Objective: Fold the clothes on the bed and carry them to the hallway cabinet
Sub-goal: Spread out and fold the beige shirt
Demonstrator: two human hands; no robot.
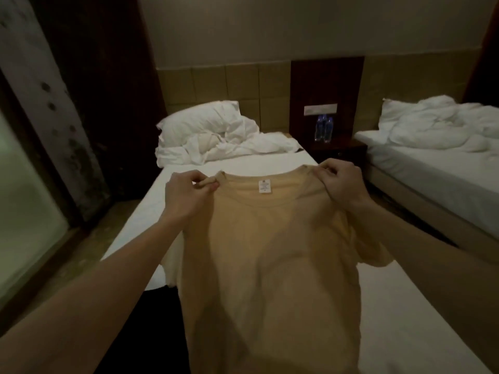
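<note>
1. Holding up a tan shirt (270, 265), two bare hands pinch it near the top.
2. The left hand (186, 195) has its thumb and fingers closed tight on the left side of the neck band, where the cloth is bunched up.
3. The right hand (340, 182) has its fingers curled and clamped on the right side of the neck band.
4. The neck of the shirt stretches between the two hands, and a small white tag (263, 186) shows in the middle of it.
5. The rest of the shirt hangs down below both hands, toward the camera.
6. One short sleeve sticks out on the right side, under the right arm.
7. The shirt is up in the air over the near end of the bed (405, 306), which has a white sheet on it.
8. A white cloth (170, 263) peeks out from behind the left edge of the shirt, at the edge of the bed.
9. At the far end of the bed sits a white pillow (199, 122) with crumpled white bedding (243, 147) just beside it.
10. Two water bottles (324, 128) with blue labels stand on a dark night table (340, 151) between this bed and a second bed (437, 163) on the right.
11. That second bed has a messy white blanket (437, 122) on it.
12. A window (24, 190) and a dark curtain (94, 90) are on the left.
</note>
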